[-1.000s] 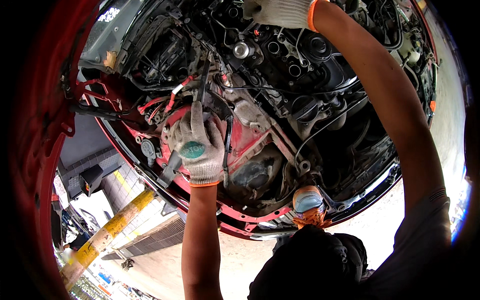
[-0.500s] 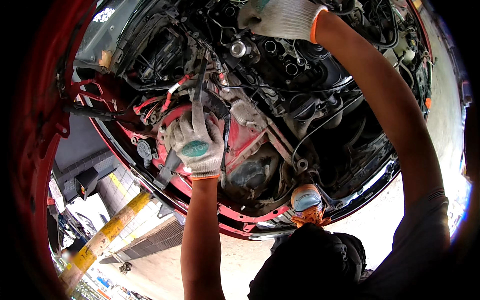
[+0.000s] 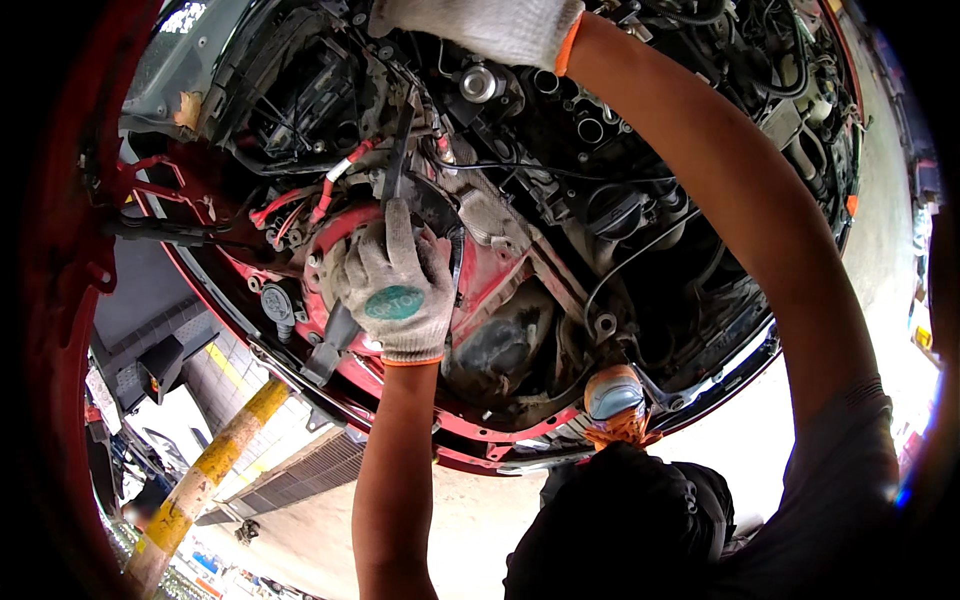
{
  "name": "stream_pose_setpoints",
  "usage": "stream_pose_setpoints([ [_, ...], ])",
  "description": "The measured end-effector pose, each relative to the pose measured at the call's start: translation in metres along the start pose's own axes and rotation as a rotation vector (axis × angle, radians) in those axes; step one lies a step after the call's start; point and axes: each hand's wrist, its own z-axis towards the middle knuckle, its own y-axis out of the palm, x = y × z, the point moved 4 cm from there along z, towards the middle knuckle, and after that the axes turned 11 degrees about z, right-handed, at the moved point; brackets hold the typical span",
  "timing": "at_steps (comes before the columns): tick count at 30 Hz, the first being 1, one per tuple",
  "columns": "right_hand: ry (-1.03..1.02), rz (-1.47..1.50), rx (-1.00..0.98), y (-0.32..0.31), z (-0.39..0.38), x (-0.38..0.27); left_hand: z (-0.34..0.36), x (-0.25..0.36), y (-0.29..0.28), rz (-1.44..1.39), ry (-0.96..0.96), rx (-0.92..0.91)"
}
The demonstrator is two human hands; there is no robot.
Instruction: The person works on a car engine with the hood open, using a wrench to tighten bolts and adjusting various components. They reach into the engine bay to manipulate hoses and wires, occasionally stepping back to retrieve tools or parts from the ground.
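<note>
My left hand [image 3: 398,285], in a grey knit work glove with a green patch, is closed round a long dark flat bar, which looks like a pry bar [image 3: 399,160]. My index finger lies along it. The bar points away from me, into parts beside the red strut tower of the engine bay. A wider dark piece [image 3: 342,327] shows below my fist; whether it belongs to the bar I cannot tell. My right hand [image 3: 480,25], gloved alike, reaches over the engine at the top edge, near the bar's far side. Its fingers are mostly cut off or hidden.
Red and white cables [image 3: 338,180] run left of the bar. A round silver part [image 3: 479,84] and open engine ports lie right of it. A thin black cable [image 3: 640,255] crosses the bay. An orange-laced shoe [image 3: 615,400] rests at the front edge; a yellow post [image 3: 215,465] stands left.
My right hand has moved left along the top edge, across the engine. My left hand keeps its grip on the bar in nearly the same place. The view has shifted slightly.
</note>
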Motion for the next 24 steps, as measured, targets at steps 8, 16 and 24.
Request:
stream_pose_setpoints([
  [8, 0.246, -0.682, -0.144, 0.039, 0.052, 0.039, 0.014, 0.021, -0.018, 0.115, -0.012, -0.214],
  [16, 0.079, -0.206, 0.115, 0.024, 0.043, 0.026, 0.008, 0.008, -0.002, 0.115, 0.014, -0.047],
  [24, 0.102, -0.222, 0.114, 0.027, 0.035, 0.028, 0.011, 0.015, -0.008, 0.049, 0.059, 0.125],
])
